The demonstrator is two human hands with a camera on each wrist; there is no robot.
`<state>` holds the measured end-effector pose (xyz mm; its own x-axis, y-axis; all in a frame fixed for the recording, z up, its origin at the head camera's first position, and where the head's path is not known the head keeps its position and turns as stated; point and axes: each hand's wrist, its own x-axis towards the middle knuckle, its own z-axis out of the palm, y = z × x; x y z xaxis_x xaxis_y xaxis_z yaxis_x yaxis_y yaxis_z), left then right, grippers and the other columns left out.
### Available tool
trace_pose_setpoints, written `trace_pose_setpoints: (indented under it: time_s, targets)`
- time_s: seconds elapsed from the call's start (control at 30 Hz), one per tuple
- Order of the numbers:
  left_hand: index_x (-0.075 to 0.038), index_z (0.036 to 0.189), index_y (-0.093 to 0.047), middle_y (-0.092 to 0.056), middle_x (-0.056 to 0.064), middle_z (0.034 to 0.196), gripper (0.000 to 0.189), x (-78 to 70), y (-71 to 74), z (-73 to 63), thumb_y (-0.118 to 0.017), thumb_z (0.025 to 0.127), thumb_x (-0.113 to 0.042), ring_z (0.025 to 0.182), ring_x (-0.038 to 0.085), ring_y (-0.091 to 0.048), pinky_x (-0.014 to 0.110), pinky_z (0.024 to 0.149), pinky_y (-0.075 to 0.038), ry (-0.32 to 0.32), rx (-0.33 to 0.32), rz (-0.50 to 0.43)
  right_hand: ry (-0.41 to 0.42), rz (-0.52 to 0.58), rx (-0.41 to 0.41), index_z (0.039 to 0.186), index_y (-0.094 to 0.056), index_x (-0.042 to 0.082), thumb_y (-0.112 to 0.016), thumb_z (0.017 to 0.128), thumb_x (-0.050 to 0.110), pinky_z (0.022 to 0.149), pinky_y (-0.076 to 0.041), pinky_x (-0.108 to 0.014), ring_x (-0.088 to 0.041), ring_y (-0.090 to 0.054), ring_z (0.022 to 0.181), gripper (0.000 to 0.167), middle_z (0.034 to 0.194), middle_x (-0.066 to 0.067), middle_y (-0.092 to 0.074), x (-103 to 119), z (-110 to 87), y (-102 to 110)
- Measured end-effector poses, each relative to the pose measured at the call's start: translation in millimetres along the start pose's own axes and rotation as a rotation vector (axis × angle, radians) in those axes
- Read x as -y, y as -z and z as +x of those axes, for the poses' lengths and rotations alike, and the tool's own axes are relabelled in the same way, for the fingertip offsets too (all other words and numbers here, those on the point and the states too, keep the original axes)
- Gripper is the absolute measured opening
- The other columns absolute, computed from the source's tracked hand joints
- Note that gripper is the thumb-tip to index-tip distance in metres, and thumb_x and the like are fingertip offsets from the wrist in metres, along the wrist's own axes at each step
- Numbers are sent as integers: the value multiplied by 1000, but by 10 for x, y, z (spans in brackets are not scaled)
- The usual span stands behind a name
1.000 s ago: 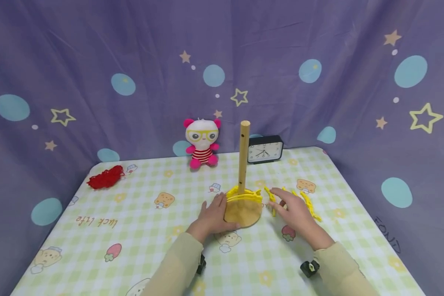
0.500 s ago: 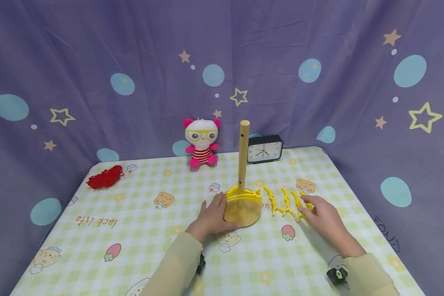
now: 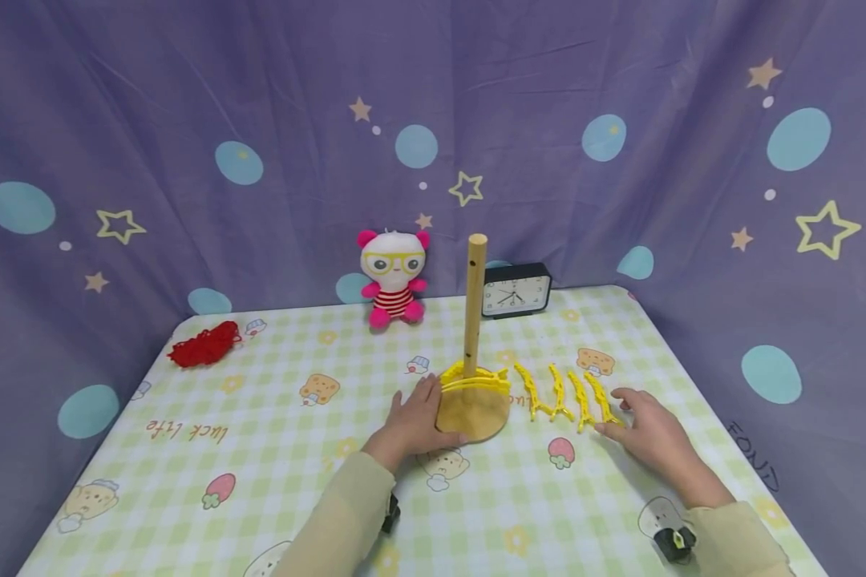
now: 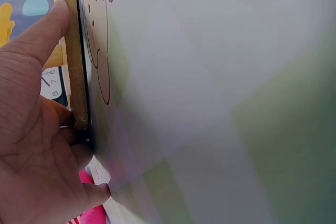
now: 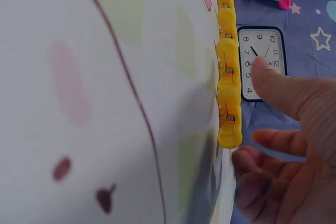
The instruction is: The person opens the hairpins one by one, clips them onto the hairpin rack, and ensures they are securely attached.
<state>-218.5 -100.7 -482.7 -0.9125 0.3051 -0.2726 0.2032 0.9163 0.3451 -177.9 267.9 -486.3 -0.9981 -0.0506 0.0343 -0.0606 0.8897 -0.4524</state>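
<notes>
1. The left hand (image 3: 407, 418) grips the round base (image 3: 474, 417) of a wooden stand: its thumb lies along the near edge, and its other fingers are at the side facing the hand.
2. The stand's post (image 3: 475, 312) rises upright from the base, just to the right of the left hand and beyond it.
3. Yellow pieces (image 3: 476, 384) lie across the base around the foot of the post, close to the left hand's fingertips (how many there are is hard to tell).
4. The right hand (image 3: 649, 429) is released, its fingers loosely bent and its thumb held apart from them.
5. Four yellow clips (image 3: 580, 398) lie in a row on the checked tablecloth (image 3: 274, 465), to the left of the right hand and between it and the base; small springs show in the right wrist view. The nearest clip is just beside the right thumb, whether touching I cannot tell.
6. Beyond the left hand sits a pink and white plush toy (image 3: 394, 280); a black-framed clock (image 3: 515, 292) stands beyond the clips, ahead and to the left of the right hand.
7. Well to the left of the left hand, and farther forward, lies a red stringy bundle (image 3: 205, 344).
</notes>
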Motion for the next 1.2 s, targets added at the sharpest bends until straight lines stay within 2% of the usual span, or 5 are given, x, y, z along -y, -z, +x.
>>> trace_pose_setpoints:
  time_s: [0.1,0.33,0.9,1.07,1.2]
  targets:
    - [-6,156,-17,-12,9,163,113,1,3,-4,-66,77,-69,149,26,-10,56,117,-5,-3,-2,-5,-50,6,77,122,-54,-7,-80,77,43,83,-47,-55,-38,-58,99,72,109,-23,-60,-19,15,-16]
    - [-6,156,-16,-12,9,163,113,11,-8,5,-66,77,-70,149,26,-10,57,117,-5,-5,-4,-4,-92,-43,172,111,-56,-4,-80,74,54,79,-47,-50,-29,-53,87,73,104,-17,-52,-50,70,-72]
    - [-6,156,-16,-13,10,163,112,18,-24,4,-66,78,-69,149,26,-11,57,116,-5,-18,-10,-8,-41,-47,95,95,-57,1,-79,79,42,67,-41,-39,-24,-45,76,49,90,-11,-49,-88,57,-88]
    - [-5,156,-17,-13,10,162,112,20,-23,0,-65,78,-69,149,26,-11,58,116,-6,-27,-13,-2,-38,14,47,98,-57,1,-77,83,29,69,-43,-41,-25,-48,78,37,88,-10,-54,-84,42,-61]
    - [-5,156,-16,-13,10,163,112,17,-15,-1,-65,79,-69,149,26,-11,58,116,-6,-27,-14,10,-43,61,-29,107,-58,-1,-74,87,24,68,-48,-45,-31,-60,81,36,96,-18,-63,-51,25,-21]
